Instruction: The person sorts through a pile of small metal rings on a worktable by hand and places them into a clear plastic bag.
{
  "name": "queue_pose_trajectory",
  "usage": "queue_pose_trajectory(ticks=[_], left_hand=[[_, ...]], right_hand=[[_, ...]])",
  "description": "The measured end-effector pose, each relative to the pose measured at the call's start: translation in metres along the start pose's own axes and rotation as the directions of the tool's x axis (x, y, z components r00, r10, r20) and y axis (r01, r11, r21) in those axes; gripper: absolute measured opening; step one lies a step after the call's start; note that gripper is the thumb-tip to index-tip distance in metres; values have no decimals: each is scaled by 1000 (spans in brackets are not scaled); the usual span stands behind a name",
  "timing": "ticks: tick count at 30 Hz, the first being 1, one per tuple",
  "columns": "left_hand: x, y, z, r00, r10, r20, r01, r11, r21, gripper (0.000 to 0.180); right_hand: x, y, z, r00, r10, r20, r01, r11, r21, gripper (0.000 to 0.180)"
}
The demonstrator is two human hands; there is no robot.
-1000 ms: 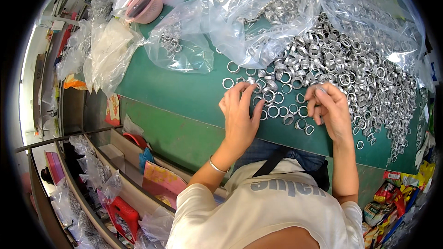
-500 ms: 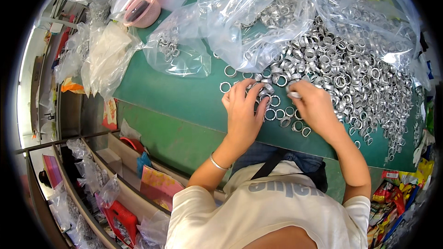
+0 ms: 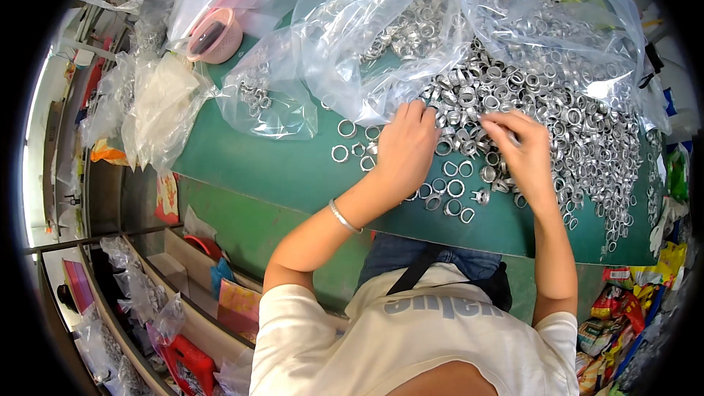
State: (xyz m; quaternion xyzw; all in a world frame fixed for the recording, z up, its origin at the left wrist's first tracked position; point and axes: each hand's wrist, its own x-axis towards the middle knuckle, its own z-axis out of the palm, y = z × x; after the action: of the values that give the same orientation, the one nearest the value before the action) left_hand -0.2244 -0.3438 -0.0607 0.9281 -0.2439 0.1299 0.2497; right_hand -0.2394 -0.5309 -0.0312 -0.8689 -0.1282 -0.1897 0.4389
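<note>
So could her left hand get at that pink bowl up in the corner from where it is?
Probably yes, with a long stretch: the left hand rests among the metal rings, the pink bowl sits far off, and only bare green table lies between.

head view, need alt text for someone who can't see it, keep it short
Seen from above, a person's left hand and right hand rest on a big pile of small silver metal rings spread over a green table, with a few loose rings lying apart nearer the body. Clear plastic bags and a pink tub sit behind.
</note>
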Motion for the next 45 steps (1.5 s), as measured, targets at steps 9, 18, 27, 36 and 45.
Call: queue_pose_trajectory(ticks=[9, 18, 27, 36, 45], left_hand=[[11, -4, 12, 996, -9, -86, -5, 986, -165, 15], [12, -7, -7, 867, -297, 400, 453, 136, -881, 10], [8, 1, 5, 984, -159, 84, 163, 986, -39, 14], [18, -2, 7, 986, -108, 128, 123, 986, -116, 14], [1, -1, -31, 764, -71, 641, 294, -846, -444, 17]], right_hand=[[26, 17, 6, 989, 25, 146, -6, 992, -128, 11], [15, 16, -23, 811, 426, 400, -577, 475, 664, 22], [14, 0, 31, 963, 124, 240, 93, 682, -725, 14], [10, 2, 14, 979, 102, 179, 41, 754, -655, 9], [9, 17, 5, 922, 384, 44, -387, 920, 67, 13]])
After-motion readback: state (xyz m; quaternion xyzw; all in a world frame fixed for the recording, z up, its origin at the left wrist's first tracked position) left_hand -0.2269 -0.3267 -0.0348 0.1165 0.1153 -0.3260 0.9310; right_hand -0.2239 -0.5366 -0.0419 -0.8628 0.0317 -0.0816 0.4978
